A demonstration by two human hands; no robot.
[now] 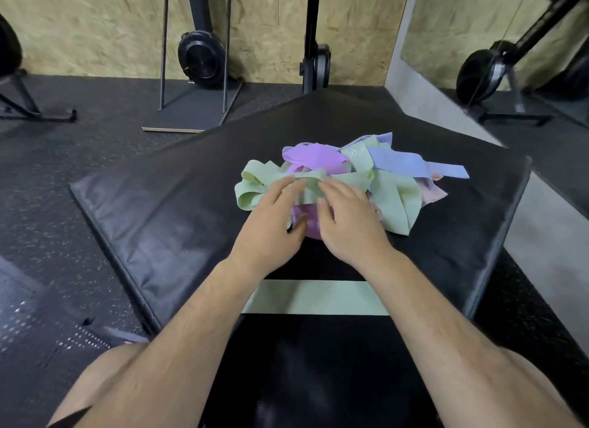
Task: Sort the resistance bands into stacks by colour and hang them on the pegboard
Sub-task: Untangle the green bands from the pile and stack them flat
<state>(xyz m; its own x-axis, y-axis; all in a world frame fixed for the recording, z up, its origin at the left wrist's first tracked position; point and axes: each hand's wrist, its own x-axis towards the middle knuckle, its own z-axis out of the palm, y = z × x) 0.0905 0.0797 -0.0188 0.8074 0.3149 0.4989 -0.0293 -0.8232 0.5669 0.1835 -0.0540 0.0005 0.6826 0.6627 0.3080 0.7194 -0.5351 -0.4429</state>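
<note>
A tangled heap of resistance bands lies on a black padded box (153,211): pale green bands (395,198), purple bands (314,158), blue bands (404,160) and a bit of pink (435,191) at the right. One pale green band (318,297) lies flat by itself near me, between my forearms. My left hand (271,223) and my right hand (350,223) rest on the near side of the heap, fingers spread over a green band, thumbs by a purple band (307,220). Whether either hand is gripping a band is not clear. No pegboard is in view.
Dark speckled rubber floor surrounds the box. Exercise machines (200,57) stand against the chipboard wall (95,29) behind, one inside a metal frame on a board. A mirror (510,45) and grey wall are at the right. My knees show at the bottom.
</note>
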